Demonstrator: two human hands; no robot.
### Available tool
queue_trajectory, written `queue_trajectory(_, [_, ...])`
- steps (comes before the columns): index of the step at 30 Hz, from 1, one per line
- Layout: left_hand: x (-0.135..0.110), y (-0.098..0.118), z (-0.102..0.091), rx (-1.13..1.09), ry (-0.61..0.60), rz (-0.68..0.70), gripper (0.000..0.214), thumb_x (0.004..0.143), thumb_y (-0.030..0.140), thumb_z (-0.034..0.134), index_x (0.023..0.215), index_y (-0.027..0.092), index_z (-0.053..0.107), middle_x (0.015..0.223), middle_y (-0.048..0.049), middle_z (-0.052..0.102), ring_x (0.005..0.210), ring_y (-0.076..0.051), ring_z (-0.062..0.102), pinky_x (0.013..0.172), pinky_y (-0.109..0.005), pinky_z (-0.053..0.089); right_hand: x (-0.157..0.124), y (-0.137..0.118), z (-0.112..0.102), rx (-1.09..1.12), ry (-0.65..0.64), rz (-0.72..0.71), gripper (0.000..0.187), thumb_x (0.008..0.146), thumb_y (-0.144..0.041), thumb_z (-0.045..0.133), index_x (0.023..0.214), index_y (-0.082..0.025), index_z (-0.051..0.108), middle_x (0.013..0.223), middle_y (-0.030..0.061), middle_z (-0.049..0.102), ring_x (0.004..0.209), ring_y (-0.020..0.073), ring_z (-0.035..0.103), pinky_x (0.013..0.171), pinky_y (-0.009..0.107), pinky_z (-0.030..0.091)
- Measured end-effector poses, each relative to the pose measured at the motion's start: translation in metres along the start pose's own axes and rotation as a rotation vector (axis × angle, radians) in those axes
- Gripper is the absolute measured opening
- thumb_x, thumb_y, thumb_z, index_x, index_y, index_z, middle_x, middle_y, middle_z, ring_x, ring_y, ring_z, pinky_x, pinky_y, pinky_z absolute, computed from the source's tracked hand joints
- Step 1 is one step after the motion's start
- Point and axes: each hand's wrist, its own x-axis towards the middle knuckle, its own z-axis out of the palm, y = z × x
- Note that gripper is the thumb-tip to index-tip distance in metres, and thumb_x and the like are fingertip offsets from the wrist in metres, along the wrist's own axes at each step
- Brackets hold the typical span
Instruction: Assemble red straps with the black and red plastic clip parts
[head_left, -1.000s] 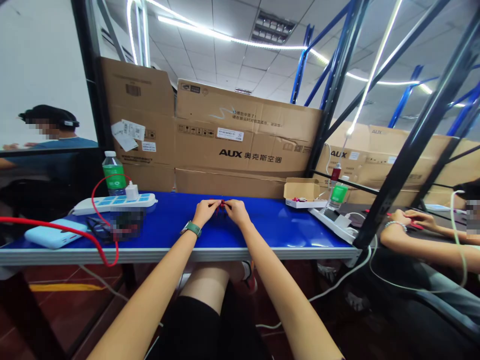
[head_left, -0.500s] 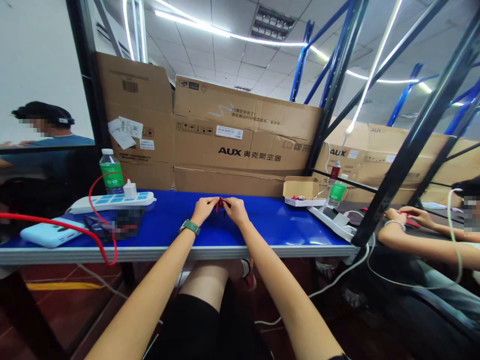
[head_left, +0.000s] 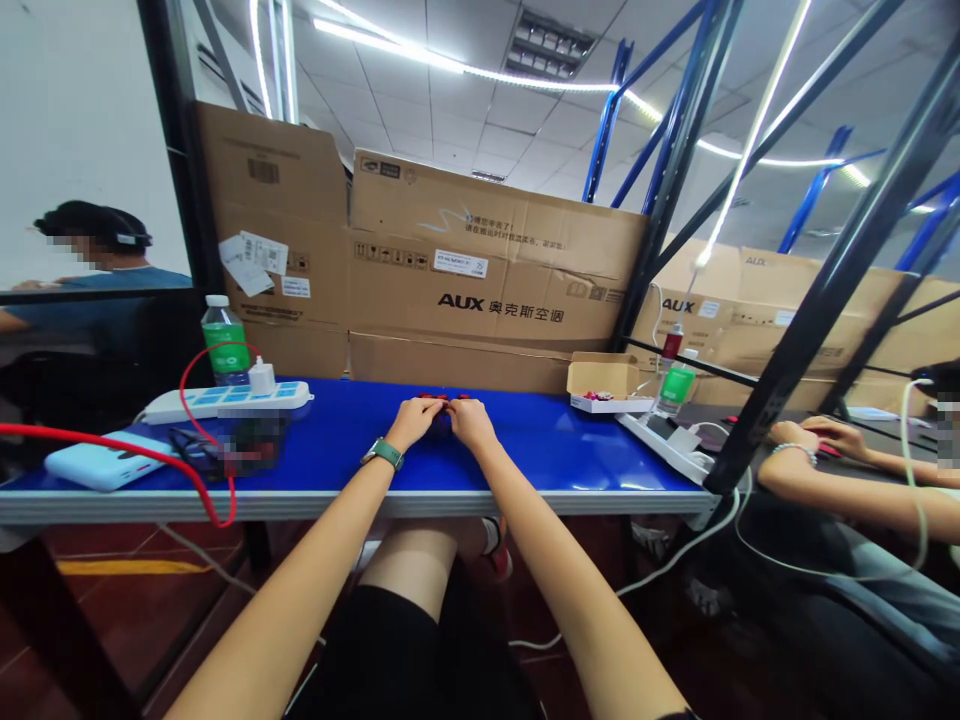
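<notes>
Close together above the blue tabletop [head_left: 540, 450], both hands are closed on one small red ribbon-like piece [head_left: 433, 397]. My left hand [head_left: 412, 422], with a green-banded watch on the wrist, pinches its left side. On the other side my right hand [head_left: 471, 424] has its fingers closed on it, knuckles up. Red bits show just beyond the fingertips; the fingers hide most of the piece, so its exact shape cannot be made out.
At the left are a power strip [head_left: 172, 405], a light-blue power bank [head_left: 109, 463], a red cable [head_left: 180, 468] and a green-labelled bottle [head_left: 225, 340]. An open small box [head_left: 600, 405] stands back right near another power strip [head_left: 667, 452]. Cardboard [head_left: 487, 345] walls the back. A co-worker's hands [head_left: 817, 437] are at right.
Both hands have turned downward and the fingertips have lowered slightly. Red ends that hung below the fingers are gone from sight; red now shows beyond the fingertips.
</notes>
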Motion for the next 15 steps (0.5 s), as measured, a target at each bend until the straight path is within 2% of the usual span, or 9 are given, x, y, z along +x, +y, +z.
queue_trajectory(2, [0.0,0.001,-0.001,-0.048,0.044,-0.016,0.03,0.095,0.029,0.053,0.105,0.019,0.08,0.11,-0.0077,0.078,0.103,-0.026,0.072,0.094,-0.035,0.053,0.001,0.004,0.002,0.113,0.056,0.064,0.016,0.093,-0.02,0.061,0.088,-0.021,0.076,0.086,0.0091,0.077,0.079,0.0227,0.071,0.077,0.027,0.048])
queue_trajectory(5, [-0.001,0.002,-0.003,-0.15,0.084,-0.018,0.023,0.089,0.025,0.062,0.102,0.018,0.08,0.108,-0.0078,0.079,0.102,-0.025,0.073,0.093,-0.033,0.053,0.002,0.013,0.004,0.268,0.124,0.116,0.012,0.092,-0.023,0.065,0.088,-0.022,0.077,0.083,0.0044,0.077,0.076,0.0194,0.071,0.075,0.025,0.049])
queue_trajectory(11, [-0.003,0.002,-0.003,-0.232,0.115,0.01,0.012,0.075,0.027,0.076,0.084,0.019,0.079,0.092,-0.0056,0.08,0.09,-0.025,0.074,0.084,-0.033,0.055,0.005,0.021,0.006,0.353,0.084,-0.043,0.018,0.091,-0.017,0.062,0.093,-0.022,0.08,0.095,0.0054,0.079,0.088,0.0205,0.073,0.084,0.026,0.051])
queue_trajectory(15, [-0.002,-0.002,-0.002,-0.22,0.161,0.038,0.008,0.078,0.026,0.07,0.078,0.02,0.075,0.082,-0.0035,0.078,0.08,-0.022,0.072,0.077,-0.031,0.054,0.006,0.017,0.006,0.447,0.075,-0.036,0.022,0.091,-0.02,0.059,0.094,-0.023,0.08,0.097,0.0055,0.079,0.091,0.0219,0.073,0.086,0.028,0.051])
